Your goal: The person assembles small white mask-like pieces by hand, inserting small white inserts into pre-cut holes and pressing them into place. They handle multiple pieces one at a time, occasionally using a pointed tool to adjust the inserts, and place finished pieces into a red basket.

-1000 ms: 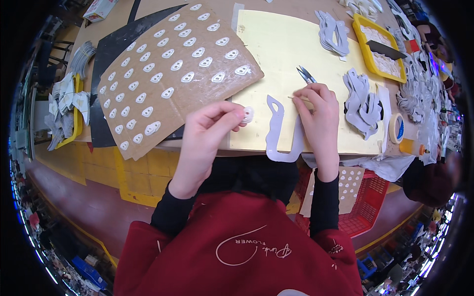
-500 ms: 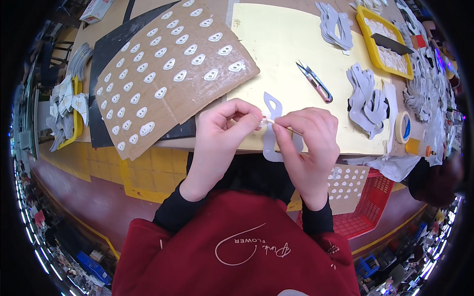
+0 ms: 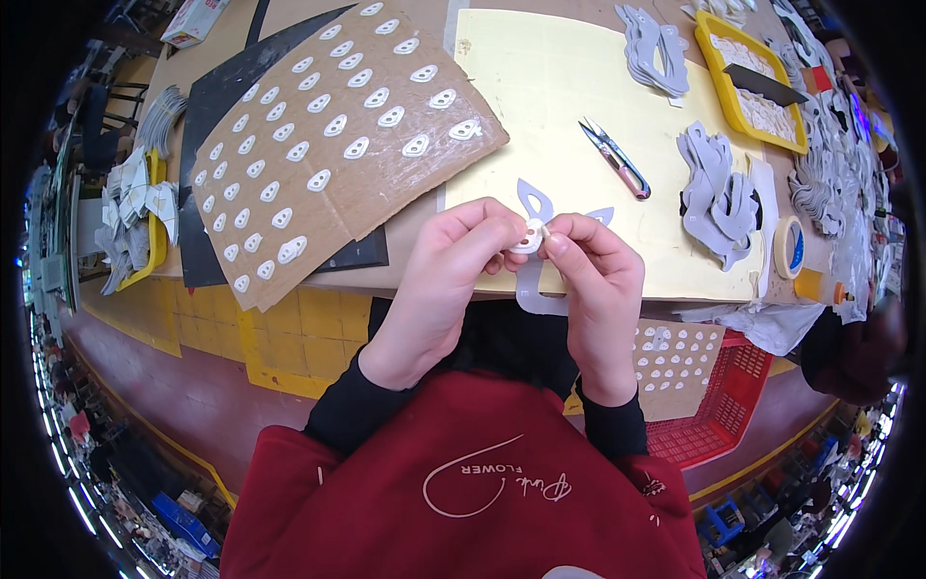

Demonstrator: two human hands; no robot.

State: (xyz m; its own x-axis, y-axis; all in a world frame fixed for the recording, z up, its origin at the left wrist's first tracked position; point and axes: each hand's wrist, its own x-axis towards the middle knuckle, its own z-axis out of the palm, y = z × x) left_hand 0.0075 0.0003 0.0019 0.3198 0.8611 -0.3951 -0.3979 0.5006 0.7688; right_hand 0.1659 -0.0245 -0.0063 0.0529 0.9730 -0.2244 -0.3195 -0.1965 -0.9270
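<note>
At ten o'clock from the hands, a brown board (image 3: 386, 183) bears rows of small white pieces (image 3: 357, 147), seemingly left to handle. The left hand (image 3: 451, 259) pinches a similar holed white piece (image 3: 535, 241), the one in work, held above a grey cutout (image 3: 540, 303), at six o'clock. The right hand (image 3: 600, 275) closes fingertips at that piece's three o'clock edge; I cannot tell whether it grips anything else. Snips (image 3: 627, 176) lie unheld between one and two o'clock. Nothing finished is clearly visible.

board (image 3: 381, 188): glossy brown cardboard | snips (image 3: 620, 166): shiny metal | basket (image 3: 709, 415): plastic
</note>
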